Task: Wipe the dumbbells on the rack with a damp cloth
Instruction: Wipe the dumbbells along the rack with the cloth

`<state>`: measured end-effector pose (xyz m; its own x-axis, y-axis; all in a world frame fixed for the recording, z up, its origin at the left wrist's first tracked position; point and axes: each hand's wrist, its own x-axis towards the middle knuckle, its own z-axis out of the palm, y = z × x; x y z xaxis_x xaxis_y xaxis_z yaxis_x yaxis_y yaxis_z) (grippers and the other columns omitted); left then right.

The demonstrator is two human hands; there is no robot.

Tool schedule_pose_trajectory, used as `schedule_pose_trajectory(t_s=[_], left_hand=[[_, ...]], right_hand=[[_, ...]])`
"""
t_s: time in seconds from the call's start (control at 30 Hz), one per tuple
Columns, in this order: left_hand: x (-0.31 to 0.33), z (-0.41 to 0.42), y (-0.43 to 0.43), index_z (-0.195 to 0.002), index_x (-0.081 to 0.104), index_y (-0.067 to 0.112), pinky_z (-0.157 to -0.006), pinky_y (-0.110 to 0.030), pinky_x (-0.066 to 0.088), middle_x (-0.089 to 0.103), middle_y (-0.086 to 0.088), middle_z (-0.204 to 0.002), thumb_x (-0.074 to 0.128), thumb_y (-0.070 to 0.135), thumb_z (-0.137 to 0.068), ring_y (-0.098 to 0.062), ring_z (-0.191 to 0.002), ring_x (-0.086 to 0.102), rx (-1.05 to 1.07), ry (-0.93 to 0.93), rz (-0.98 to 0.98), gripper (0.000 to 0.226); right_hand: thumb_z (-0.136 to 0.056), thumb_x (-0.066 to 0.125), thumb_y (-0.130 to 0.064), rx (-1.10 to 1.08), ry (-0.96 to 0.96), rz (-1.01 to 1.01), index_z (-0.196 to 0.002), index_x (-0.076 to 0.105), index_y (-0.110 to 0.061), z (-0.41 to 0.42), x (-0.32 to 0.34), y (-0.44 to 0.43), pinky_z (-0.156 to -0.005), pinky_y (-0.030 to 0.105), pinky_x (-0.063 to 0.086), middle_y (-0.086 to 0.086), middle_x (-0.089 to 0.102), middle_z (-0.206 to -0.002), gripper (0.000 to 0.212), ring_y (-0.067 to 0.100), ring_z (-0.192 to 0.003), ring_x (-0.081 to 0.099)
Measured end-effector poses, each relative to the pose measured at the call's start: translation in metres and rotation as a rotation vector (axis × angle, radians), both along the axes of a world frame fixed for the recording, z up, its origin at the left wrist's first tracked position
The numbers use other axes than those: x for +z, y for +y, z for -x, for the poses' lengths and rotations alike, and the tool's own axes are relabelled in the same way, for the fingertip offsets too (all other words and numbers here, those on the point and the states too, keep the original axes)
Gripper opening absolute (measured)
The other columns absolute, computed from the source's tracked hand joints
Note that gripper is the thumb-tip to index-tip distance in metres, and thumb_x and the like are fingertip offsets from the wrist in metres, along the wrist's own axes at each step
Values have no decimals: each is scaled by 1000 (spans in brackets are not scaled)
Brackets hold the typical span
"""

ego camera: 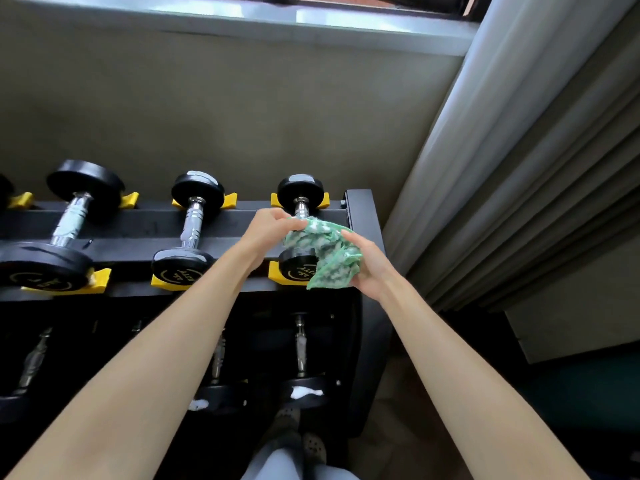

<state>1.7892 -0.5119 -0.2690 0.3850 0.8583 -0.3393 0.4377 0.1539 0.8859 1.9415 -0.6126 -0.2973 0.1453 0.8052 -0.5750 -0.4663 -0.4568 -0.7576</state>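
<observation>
- Beige wall [242, 98] rises behind a black two-tier rack [138, 216], under a pale window sill [242, 15]; a grey pleated curtain [519, 168] hangs at the right.
- On the rack's upper tier, three black dumbbells with chrome handles lie front to back, each head seated in a yellow cradle [100, 277].
- At the right end of that tier is the right-end dumbbell [300, 191], just beside the rack's right post. Its far head and a short stretch of handle show beyond the hands.
- A green-and-white cloth [325, 251], bunched and crumpled, lies over that dumbbell's handle and hides most of it. The cloth's lower folds overlap the right edge of the near head.
- The person's left hand [266, 230] reaches in from the left, fingers curled, and pinches the cloth's left end where it meets the handle.
- From the other side, the right hand [367, 265] grips the cloth's bunched right part, thumb on top and fingers wrapped beneath.
- Both forearms are bare and stretch up from the bottom corners of the frame.
- To the left, the middle dumbbell [192, 223] and the larger left dumbbell [71, 220] rest in their cradles, well apart from both hands. A fourth head is cut off at the left edge.
- More dumbbells [300, 344] sit in shadow on the lower tier.
- Below, the person's shoes [313, 445] stand close to the rack's foot.
</observation>
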Motion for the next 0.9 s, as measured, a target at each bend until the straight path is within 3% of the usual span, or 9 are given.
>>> schedule_pose_trajectory(t_s=[0.13, 0.33, 0.4, 0.5, 0.57, 0.63, 0.7, 0.8, 0.9], left_hand=[[2, -3, 17, -66, 44, 16, -62, -25, 35, 49, -1, -73, 68, 19, -82, -15, -71, 48, 22, -22, -54, 29], [4, -7, 48, -71, 49, 15, -68, -41, 52, 60, -14, -85, 74, 20, -78, -28, -79, 61, 41, -56, -27, 25], [8, -9, 58, -77, 55, 12, -65, -37, 55, 61, -14, -85, 76, 17, -76, -24, -73, 62, 30, -132, 104, 21], [18, -14, 66, -83, 63, 7, -58, -26, 53, 65, -9, -79, 71, 19, -81, -16, -63, 62, 3, -265, 452, 15], [18, -18, 72, -81, 62, 7, -59, -27, 55, 65, -9, -75, 64, 26, -86, -18, -64, 63, 110, -429, 654, 19], [13, -21, 78, -91, 61, 4, -69, -35, 54, 66, -14, -88, 56, 38, -91, -25, -78, 64, 208, -562, 822, 34], [9, -22, 80, -103, 64, 5, -78, -40, 51, 66, -17, -103, 45, 55, -90, -30, -91, 63, 159, -564, 904, 54], [6, -23, 81, -83, 72, 5, -83, -43, 47, 70, -14, -90, 31, 71, -85, -28, -89, 61, 22, -556, 982, 78], [8, -22, 84, -95, 64, 8, -93, -42, 46, 66, -12, -97, 48, 70, -79, -27, -94, 61, 12, -502, 989, 66]], right_hand=[[-94, 49, -32, 54, -40, 48, -117, 60, -17, -9, 1, 6, -85, 38, 51, 9, 66, -109, 29, 22, -95, 63], [-97, 46, -30, 197, -119, 128, -122, 57, -13, -21, 16, 25, -89, 38, 49, 10, 65, -113, 32, 24, -98, 63], [-96, 45, -24, 158, -58, 81, -121, 58, -10, -22, 20, 30, -90, 39, 47, 10, 66, -111, 32, 24, -97, 63], [-95, 41, -17, -39, 148, -43, -107, 63, -5, -17, 23, 41, -83, 35, 50, 9, 70, -97, 28, 20, -84, 68], [-97, 39, -19, -154, 268, -105, -105, 63, -2, -12, 24, 49, -83, 36, 53, 12, 71, -99, 30, 21, -86, 69], [-100, 38, -24, -226, 334, -132, -115, 58, -2, -8, 23, 57, -81, 38, 55, 15, 66, -110, 34, 25, -97, 66], [-100, 35, -27, -258, 373, -166, -125, 52, -3, -8, 22, 65, -84, 42, 53, 16, 60, -121, 39, 28, -109, 59], [-99, 34, -32, -293, 460, -257, -123, 52, -2, -13, 26, 74, -88, 46, 50, 19, 58, -125, 43, 30, -113, 56], [-100, 33, -32, -331, 519, -287, -117, 55, 1, -22, 26, 77, -83, 46, 52, 22, 64, -113, 44, 33, -100, 66]])
